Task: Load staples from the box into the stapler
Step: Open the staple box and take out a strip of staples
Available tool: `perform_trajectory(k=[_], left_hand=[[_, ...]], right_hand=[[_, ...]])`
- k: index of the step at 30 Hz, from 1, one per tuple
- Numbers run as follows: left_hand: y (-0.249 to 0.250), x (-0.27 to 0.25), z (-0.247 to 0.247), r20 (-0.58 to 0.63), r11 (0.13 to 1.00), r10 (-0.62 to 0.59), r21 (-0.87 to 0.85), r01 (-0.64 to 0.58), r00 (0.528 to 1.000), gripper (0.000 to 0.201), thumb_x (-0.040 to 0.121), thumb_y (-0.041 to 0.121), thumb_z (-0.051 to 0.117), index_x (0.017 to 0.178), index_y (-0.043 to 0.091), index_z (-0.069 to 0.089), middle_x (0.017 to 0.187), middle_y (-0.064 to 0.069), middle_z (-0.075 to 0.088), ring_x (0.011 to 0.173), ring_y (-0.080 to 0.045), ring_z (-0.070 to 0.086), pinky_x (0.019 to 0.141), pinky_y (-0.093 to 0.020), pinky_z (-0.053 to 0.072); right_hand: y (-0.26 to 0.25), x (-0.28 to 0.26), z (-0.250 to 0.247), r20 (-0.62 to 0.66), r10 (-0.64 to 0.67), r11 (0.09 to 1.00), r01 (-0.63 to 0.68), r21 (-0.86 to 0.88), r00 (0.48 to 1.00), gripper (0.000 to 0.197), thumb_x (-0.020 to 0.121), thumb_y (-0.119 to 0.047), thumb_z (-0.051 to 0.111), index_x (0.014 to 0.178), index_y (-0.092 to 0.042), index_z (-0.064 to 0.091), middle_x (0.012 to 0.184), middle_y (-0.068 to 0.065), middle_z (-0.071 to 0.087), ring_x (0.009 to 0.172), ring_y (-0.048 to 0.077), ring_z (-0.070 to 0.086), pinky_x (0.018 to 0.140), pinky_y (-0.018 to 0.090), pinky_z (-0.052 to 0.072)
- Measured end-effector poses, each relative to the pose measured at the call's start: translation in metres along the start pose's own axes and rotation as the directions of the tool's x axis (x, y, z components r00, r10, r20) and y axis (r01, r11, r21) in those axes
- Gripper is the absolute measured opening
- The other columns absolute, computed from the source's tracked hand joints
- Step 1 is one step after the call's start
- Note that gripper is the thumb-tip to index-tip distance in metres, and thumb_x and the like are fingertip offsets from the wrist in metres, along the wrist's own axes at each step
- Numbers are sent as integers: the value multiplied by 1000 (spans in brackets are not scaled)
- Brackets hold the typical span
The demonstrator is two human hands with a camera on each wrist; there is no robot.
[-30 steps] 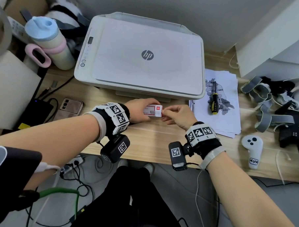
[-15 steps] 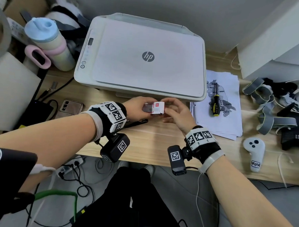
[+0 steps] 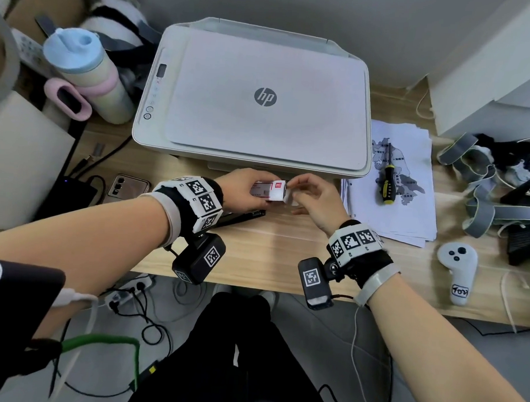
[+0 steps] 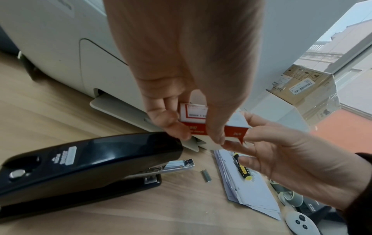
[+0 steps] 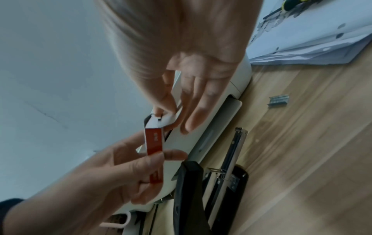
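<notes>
- The HP printer point(image 3: 256, 100) stood on the wooden worktop point(image 3: 280, 241) directly beyond both sets of fingers, its front edge just behind them.
- The black stapler point(image 4: 84, 171) lay on the worktop below and to the left of the fingers, its top swung up and its metal magazine rail point(image 4: 179, 165) bared, ready to take staples.
- The left hand point(image 3: 243, 189) gripped the red-and-white staple box point(image 3: 270, 190) clear of the worktop, thumb on one face and fingers point(image 4: 161, 120) curled round the other.
- The right hand point(image 3: 314, 198) met the box at its right end, where thumb and forefinger pinched the white end flap point(image 5: 169, 120); its remaining fingers point(image 5: 199, 103) stayed loose and nearly straight.
- A short strip of staples point(image 4: 206, 175) lay loose on the worktop, below the right hand's fingers and just past the tip of the rail.
- The step in hand appeared to be opening the box; whether any staples showed inside could not be told.
- The next move would call for folding the flap clear, drawing out one strip without breaking it, and seating it legs down along the rail.
</notes>
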State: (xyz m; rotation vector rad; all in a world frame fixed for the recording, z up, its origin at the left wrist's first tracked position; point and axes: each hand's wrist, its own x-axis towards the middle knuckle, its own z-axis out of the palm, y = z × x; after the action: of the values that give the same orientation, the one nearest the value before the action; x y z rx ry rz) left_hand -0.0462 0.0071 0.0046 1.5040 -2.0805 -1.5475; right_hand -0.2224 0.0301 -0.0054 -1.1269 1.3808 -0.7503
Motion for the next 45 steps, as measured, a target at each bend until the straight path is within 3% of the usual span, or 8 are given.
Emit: perform_trajectory(k=[3,5,13,18,22,27,37,45], left_hand=[[1,0,-2,-17,998,-35,50,36,999,44,80,15,70,122,19,59,109,-2,67,101,-17,60,91,-28,45],[5,0,-4,-27,992,-55,114,57,998,42,80,20,70,121,21,60,111,-3,68,100,-20,61,86,-29,46],[18,4,-6,-49,914,-81,396,94,995,34,81,25,63,114,26,59,108,-3,68,89,-22,58,76,-29,46],[23,2,-5,-36,854,-38,518,51,999,36,84,23,56,119,27,57,114,-1,67,103,-25,59,75,-27,38],[29,2,-8,-13,775,-16,632,21,1000,40,84,20,54,121,35,55,114,4,67,102,-22,59,73,-28,36],[34,3,-7,16,707,-19,708,2,1000,40,82,18,53,119,33,54,113,2,66,102,-24,58,71,-29,33],[24,3,4,-88,831,-64,547,102,994,43,86,39,56,122,21,43,113,-10,68,100,-32,62,75,-31,41],[29,5,10,-12,932,-217,295,210,976,48,84,36,59,120,13,37,102,-8,60,49,-24,58,56,-37,56]], right_hand=[[2,5,-2,-61,2,998,-6,-56,998,18,84,1,51,88,-8,66,84,-6,63,77,9,58,59,20,53],[4,6,-3,-84,28,996,-34,-80,996,13,83,-7,56,87,-8,69,83,-3,65,78,9,58,62,24,54],[5,5,-1,-16,216,972,-213,99,976,11,83,-14,62,89,-6,67,83,0,66,69,2,65,58,18,54],[12,4,3,-36,287,944,-276,183,957,7,83,-18,64,80,-13,68,83,5,70,82,15,64,58,20,54],[18,2,8,-34,375,895,-353,275,926,9,83,-21,64,79,-13,65,56,-7,71,60,5,66,52,18,52],[18,0,16,-52,315,932,-298,205,948,13,87,-13,57,92,-3,63,73,4,66,51,0,64,50,17,54],[8,4,7,-134,329,934,-301,194,935,12,82,-16,61,71,-16,63,75,4,64,76,14,62,54,20,52],[6,4,-4,-175,287,934,-235,268,942,16,82,-12,57,67,-15,61,65,-1,58,55,4,56,60,23,48]])
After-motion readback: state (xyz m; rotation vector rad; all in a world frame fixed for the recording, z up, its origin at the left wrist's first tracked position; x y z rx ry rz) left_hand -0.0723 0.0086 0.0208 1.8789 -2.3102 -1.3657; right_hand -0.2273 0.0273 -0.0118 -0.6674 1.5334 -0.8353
